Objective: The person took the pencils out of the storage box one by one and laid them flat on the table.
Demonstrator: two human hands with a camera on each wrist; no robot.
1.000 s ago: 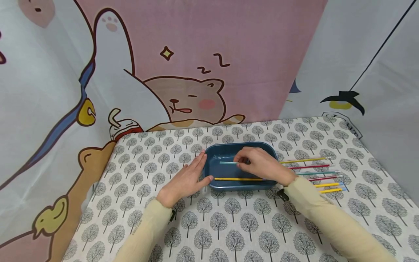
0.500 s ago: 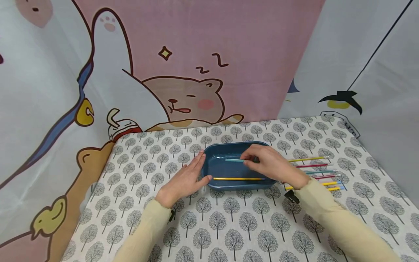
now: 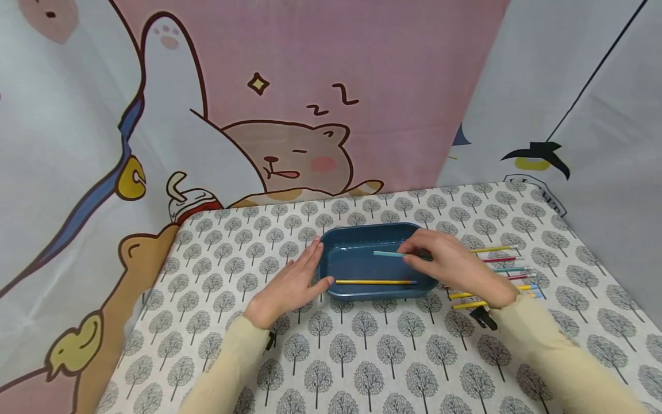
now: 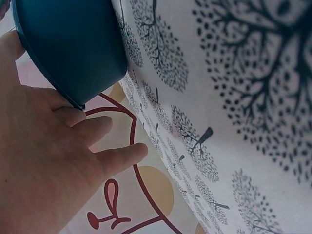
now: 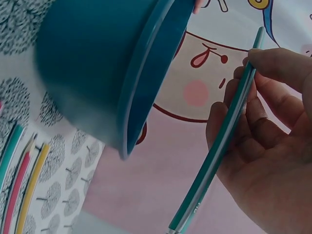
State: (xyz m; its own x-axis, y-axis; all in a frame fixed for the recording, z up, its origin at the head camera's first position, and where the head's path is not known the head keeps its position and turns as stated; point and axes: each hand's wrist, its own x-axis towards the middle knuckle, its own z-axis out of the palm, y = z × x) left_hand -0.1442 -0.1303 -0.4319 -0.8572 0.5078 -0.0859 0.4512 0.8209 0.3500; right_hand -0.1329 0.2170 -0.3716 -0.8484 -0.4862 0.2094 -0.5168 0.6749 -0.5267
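A dark blue rectangular tray stands on the tree-print cloth in the head view. One yellow pencil lies inside, along its near side. My left hand rests at the tray's left end, fingers straight against the rim and thumb reaching over it. In the left wrist view, that hand lies along the tray's outer edge. Above the right part of the tray, my right hand pinches a green pencil between thumb and fingers. The right wrist view shows this green striped pencil slanting across the palm, above the rim.
Right of the tray, several pencils lie roughly side by side, among them a yellow pencil, a red pencil and a teal pencil. My right forearm partly covers them. A cartoon-print curtain hangs behind the table.
My right hand has moved to the right over the tray, carrying the green pencil with it. The left hand stays at the tray's left end, and the head view has shifted slightly.
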